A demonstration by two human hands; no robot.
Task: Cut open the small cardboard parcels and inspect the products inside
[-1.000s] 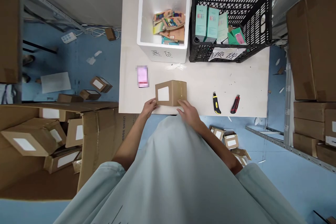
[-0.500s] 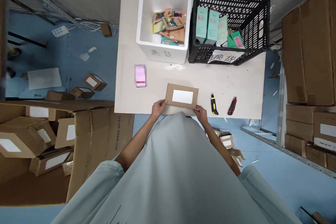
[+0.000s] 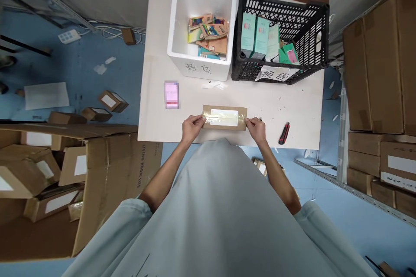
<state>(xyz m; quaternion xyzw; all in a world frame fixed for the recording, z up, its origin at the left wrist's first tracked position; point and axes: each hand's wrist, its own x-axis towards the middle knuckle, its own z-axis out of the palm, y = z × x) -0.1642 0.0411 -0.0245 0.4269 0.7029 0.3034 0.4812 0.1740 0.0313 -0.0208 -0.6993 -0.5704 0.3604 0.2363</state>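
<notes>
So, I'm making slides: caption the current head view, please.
Left hand and right hand hold a brown rectangular cardboard box by its ends at a white rectangular tabletop.

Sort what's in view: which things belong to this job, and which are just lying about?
In the job:
box, held by left hand and right hand
probably red cutter, white bin, black crate

Lying about, seemingly:
scraps
power strip
white sheet
</notes>
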